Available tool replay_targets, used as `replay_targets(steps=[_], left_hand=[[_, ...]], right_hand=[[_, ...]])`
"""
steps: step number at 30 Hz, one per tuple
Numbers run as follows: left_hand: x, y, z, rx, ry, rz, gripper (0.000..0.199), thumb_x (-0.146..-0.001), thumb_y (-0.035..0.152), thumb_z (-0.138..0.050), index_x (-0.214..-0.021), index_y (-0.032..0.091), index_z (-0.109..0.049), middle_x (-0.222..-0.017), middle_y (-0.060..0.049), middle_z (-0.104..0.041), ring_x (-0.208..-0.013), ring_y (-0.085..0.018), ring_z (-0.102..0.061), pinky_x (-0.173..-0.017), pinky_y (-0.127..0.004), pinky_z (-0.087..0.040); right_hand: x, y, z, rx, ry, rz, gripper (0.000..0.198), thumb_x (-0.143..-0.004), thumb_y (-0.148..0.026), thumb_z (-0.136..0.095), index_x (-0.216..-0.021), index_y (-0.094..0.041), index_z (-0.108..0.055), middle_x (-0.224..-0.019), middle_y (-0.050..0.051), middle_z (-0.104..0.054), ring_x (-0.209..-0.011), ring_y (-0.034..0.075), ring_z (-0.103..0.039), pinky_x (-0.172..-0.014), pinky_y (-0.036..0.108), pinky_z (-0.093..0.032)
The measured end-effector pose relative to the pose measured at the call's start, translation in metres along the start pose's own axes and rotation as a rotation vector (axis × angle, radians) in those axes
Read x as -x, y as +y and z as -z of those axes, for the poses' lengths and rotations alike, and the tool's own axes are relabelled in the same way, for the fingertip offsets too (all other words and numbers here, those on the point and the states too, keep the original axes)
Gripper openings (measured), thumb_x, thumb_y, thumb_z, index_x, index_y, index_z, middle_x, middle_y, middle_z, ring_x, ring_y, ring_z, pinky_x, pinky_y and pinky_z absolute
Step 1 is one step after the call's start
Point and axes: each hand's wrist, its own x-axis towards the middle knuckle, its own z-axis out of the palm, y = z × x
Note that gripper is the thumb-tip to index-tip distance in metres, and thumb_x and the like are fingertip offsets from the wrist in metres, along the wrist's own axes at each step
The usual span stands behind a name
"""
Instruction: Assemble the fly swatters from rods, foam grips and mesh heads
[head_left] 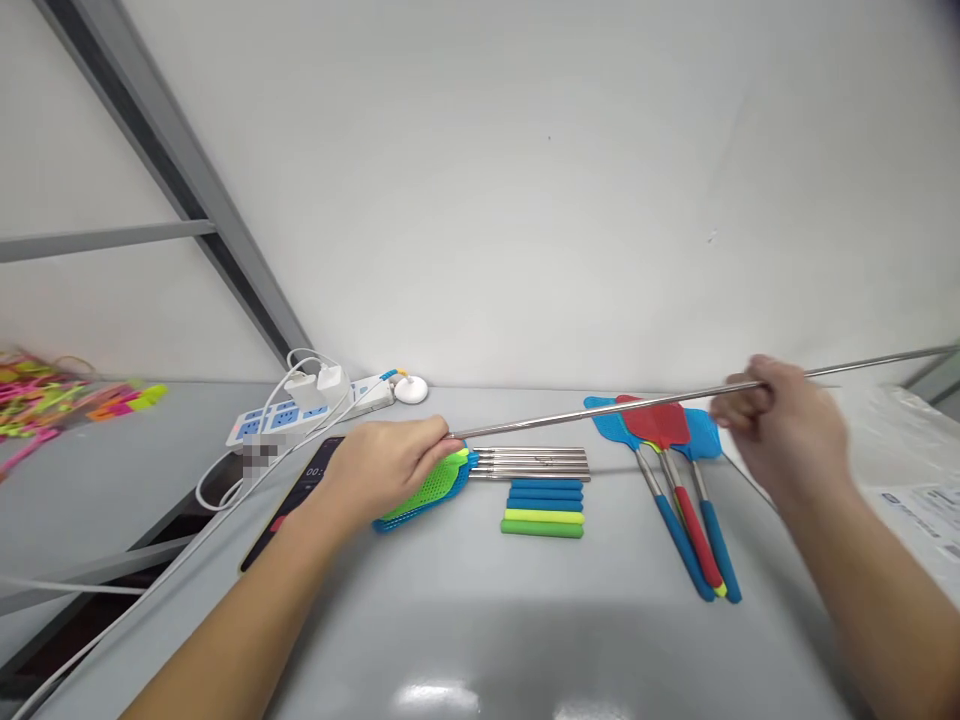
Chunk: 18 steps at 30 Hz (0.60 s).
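Note:
A long, thin metal telescopic rod (pixel 555 421) slants across the view, rising to the right and running out past the edge. My left hand (pixel 382 462) pinches its left end, while my right hand (pixel 793 420) is closed around it farther along. Under my left hand lie green and blue fly swatter heads (pixel 435 490), partly hidden, with short metal shafts (pixel 532 463) to their right. Several blue, yellow and green handle sleeves (pixel 544 507) lie in a row below the shafts. Nearest my right hand are overlapping fly swatters (pixel 663 428) with blue and red heads.
A power strip (pixel 304 420) with chargers and white cables stands back left, beside a round white object (pixel 411 389). A phone (pixel 300 490) lies partly behind my left arm. Clear plastic packaging (pixel 900 440) is at right. Colourful items (pixel 67 405) lie far left by a metal frame (pixel 217 240).

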Motion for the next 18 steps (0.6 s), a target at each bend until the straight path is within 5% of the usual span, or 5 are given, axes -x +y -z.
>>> replay_targets(steps=[5, 10, 13, 18], left_hand=[[0.001, 0.009, -0.008, 0.01, -0.006, 0.002, 0.041, -0.1, 0.046, -0.033, -0.075, 0.021, -0.054, -0.062, 0.003, -0.059, -0.053, -0.014, -0.051, -0.051, -0.029, -0.02], [0.002, 0.031, -0.014, 0.031, 0.043, -0.02, 0.038, -0.101, 0.041, -0.034, -0.077, 0.02, -0.055, -0.064, 0.001, -0.061, -0.057, -0.015, -0.055, -0.053, -0.028, -0.022], [0.006, 0.047, -0.013, 0.046, 0.08, -0.058, 0.038, -0.101, 0.043, -0.035, -0.077, 0.02, -0.054, -0.066, 0.0, -0.063, -0.058, -0.015, -0.056, -0.053, -0.028, -0.024], [0.012, 0.071, -0.017, 0.121, 0.087, -0.152, 0.037, -0.098, 0.048, -0.038, -0.082, 0.019, -0.054, -0.069, 0.0, -0.065, -0.058, -0.016, -0.058, -0.051, -0.028, -0.027]], right_hand=[[-0.018, -0.001, 0.024, -0.213, 0.125, -0.013, 0.041, -0.085, -0.025, -0.058, -0.053, -0.023, -0.033, -0.051, -0.008, -0.023, -0.045, 0.008, -0.02, -0.046, 0.029, -0.031], [-0.002, 0.02, 0.004, -0.177, 0.122, -0.003, 0.046, -0.087, -0.044, -0.058, -0.055, -0.022, -0.032, -0.049, -0.008, -0.026, -0.042, 0.008, -0.026, -0.044, 0.027, -0.031], [0.025, 0.032, -0.019, 0.022, -0.036, -0.002, 0.048, -0.087, -0.053, -0.055, -0.054, -0.022, -0.039, -0.051, -0.005, -0.036, -0.047, 0.011, -0.037, -0.046, 0.027, -0.032], [0.084, 0.042, -0.055, 0.197, -0.594, -0.097, 0.051, -0.094, -0.051, -0.042, -0.053, -0.021, -0.035, -0.052, -0.004, -0.033, -0.052, 0.012, -0.031, -0.051, 0.028, -0.027]])
